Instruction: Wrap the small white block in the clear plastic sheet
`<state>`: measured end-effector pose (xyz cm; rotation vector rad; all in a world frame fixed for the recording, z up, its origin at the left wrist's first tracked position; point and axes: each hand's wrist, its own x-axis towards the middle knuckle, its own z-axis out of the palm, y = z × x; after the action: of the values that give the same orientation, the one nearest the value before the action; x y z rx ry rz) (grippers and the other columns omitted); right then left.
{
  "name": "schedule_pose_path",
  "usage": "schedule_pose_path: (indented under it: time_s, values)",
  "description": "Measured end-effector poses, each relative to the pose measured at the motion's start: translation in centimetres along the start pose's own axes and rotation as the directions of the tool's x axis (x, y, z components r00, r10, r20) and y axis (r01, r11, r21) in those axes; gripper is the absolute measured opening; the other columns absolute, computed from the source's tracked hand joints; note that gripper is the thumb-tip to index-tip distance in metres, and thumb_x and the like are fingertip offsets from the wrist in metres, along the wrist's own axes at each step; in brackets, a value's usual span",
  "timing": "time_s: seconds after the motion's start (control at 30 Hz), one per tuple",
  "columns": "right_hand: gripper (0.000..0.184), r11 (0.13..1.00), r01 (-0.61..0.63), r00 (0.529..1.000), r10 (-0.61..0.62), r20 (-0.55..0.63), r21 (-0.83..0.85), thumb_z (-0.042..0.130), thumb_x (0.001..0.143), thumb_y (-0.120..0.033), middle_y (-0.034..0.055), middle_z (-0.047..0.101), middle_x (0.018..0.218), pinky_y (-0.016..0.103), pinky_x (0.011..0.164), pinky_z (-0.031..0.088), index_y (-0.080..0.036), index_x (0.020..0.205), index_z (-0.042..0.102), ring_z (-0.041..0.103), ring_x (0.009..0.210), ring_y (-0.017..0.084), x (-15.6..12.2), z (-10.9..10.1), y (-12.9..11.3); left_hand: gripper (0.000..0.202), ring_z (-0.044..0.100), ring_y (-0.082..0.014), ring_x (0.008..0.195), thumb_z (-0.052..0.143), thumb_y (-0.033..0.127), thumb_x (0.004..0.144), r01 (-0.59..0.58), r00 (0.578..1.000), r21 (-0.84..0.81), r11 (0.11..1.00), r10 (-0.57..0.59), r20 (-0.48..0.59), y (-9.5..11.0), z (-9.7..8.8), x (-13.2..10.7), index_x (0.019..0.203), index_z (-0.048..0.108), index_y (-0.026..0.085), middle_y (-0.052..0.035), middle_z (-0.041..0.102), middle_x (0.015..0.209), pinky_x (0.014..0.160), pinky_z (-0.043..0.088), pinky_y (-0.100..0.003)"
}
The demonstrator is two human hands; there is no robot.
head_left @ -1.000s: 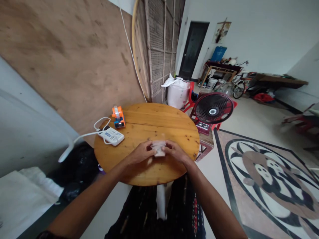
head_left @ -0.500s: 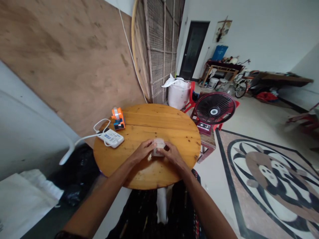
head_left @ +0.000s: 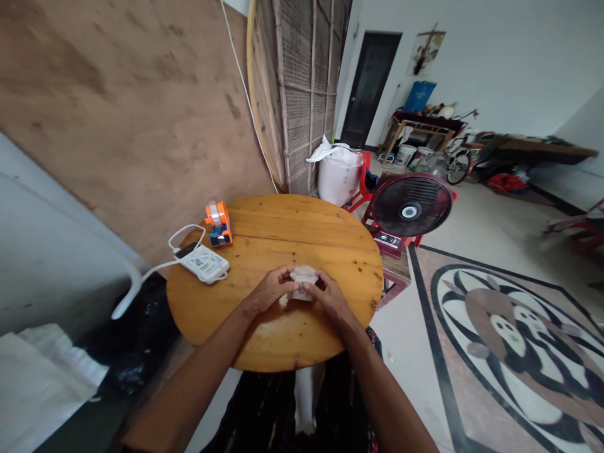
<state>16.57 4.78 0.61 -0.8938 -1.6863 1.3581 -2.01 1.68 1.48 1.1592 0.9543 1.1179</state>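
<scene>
A small whitish, see-through box-like object (head_left: 303, 275) is held between my two hands over the near half of the round wooden table (head_left: 302, 226). From its left side my left hand (head_left: 274, 289) grips it, thumb in front and fingers behind. My right hand (head_left: 328, 293) closes on its right side in the same way. What the object is, and whether it rests on the tabletop, I cannot make out.
An orange and blue tape dispenser (head_left: 219, 224) and a white power strip (head_left: 204, 262) with a cable sit on the table's left. A dark red fan (head_left: 411, 212) stands beyond the right edge. Behind the table is a white sack (head_left: 340, 176).
The object's top looks wider and more tilted in my hands, which stay on both its sides. The camera view has shifted slightly.
</scene>
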Motion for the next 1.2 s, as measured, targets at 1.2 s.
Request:
schedule_pose_path:
  time_s: [1.2]
  values:
    - [0.048,0.827,0.262,0.911,-0.382,-0.156,-0.497,0.067,0.078,-0.035,0.0129,0.054,0.125,0.044,0.104,0.039,-0.020,0.121,0.055,0.049,0.120,0.028,-0.4,0.7,-0.8,0.048,0.064,-0.0163,0.089,0.067,0.035,0.077,-0.029,0.999,0.032,0.999,0.029,0.026,-0.1,0.4,-0.1,0.120,0.060,0.015,-0.0064,0.068,0.108,0.081,0.049,-0.026]
